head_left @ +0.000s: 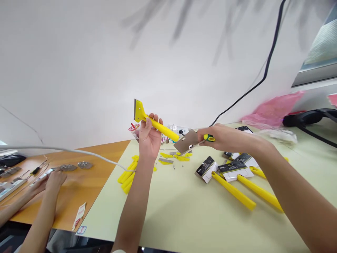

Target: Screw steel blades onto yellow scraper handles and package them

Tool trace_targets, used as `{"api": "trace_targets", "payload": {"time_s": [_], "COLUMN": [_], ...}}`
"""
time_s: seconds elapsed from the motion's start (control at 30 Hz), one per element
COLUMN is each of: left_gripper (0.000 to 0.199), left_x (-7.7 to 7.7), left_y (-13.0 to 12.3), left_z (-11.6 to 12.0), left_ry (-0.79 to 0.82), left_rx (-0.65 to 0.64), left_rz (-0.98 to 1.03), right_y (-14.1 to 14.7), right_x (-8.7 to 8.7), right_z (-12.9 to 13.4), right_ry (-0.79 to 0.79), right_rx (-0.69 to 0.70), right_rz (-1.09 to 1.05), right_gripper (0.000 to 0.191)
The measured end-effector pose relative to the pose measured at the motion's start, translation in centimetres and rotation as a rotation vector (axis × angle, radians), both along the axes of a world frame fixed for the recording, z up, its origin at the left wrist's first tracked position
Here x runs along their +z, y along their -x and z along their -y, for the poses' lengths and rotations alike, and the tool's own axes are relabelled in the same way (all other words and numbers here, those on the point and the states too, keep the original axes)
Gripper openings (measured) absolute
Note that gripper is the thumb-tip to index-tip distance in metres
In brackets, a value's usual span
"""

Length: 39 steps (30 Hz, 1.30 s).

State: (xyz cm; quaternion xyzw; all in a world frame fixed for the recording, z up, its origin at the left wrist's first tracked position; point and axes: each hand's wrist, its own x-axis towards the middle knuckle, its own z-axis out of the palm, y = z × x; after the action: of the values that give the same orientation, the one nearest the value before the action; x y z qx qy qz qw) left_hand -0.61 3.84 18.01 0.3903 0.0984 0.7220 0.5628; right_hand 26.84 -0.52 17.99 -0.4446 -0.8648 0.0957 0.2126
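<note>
My left hand [150, 135] is closed round the yellow handle of a scraper [162, 129], raised over the table with its metal blade end up and to the left. In my right hand [218, 135] are a grey-brown card [186, 141] with a hang hole and a screwdriver [209, 137] with a green and yellow handle. The screwdriver's shaft runs along the card's lower edge. Below the hands lie loose yellow scraper head parts [181, 158] and blades [165, 161]. Several yellow handles [128, 177] are piled beside my left forearm.
Carded yellow scrapers [234, 190] lie under my right forearm. Further right are a pink plastic bag [273, 109] and black headphones [310, 117]. A black cable [243, 94] crosses the wall. At the orange table [102, 154] on the left, another person's hands [54, 181] are at work.
</note>
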Motion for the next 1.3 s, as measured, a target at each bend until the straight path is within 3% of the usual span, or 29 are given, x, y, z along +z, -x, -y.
{"api": "trace_targets", "payload": {"time_s": [0.1,0.23,0.4,0.6,0.8,0.93,1.13,1.3], "left_gripper": [0.024,0.036,0.040,0.039,0.043,0.048,0.048,0.037], "left_x": [1.0,0.3,-0.9,-1.3,-1.3,-1.5,-0.8,-0.3], "left_y": [-1.7,-3.2,-3.4,-3.6,-3.7,-2.9,-1.1,-0.2], "left_z": [0.5,1.1,0.9,0.7,0.5,0.2,0.0,0.2], "left_ry": [-0.053,-0.050,-0.074,-0.046,-0.037,0.020,-0.071,-0.113], "left_rx": [0.003,-0.048,-0.027,-0.038,0.002,-0.030,0.123,0.122], "left_rz": [-0.009,-0.116,-0.238,-0.219,-0.198,-0.432,-0.964,-1.090], "right_y": [0.1,-0.2,-0.6,-0.1,0.6,0.9,1.5,2.2], "right_x": [0.3,0.1,-0.6,-0.4,-0.2,-0.2,-0.3,-0.3], "right_z": [1.0,1.3,0.8,0.8,1.3,1.3,1.0,0.9], "right_ry": [-0.019,-0.086,-0.136,-0.139,-0.248,-0.258,-0.289,-0.272], "right_rx": [0.022,0.012,-0.080,-0.066,-0.049,-0.054,-0.064,-0.077], "right_rz": [-0.025,-0.031,-0.007,-0.024,-0.121,-0.184,-0.262,-0.309], "right_gripper": [0.016,0.016,0.016,0.014,0.005,0.007,0.010,0.011]}}
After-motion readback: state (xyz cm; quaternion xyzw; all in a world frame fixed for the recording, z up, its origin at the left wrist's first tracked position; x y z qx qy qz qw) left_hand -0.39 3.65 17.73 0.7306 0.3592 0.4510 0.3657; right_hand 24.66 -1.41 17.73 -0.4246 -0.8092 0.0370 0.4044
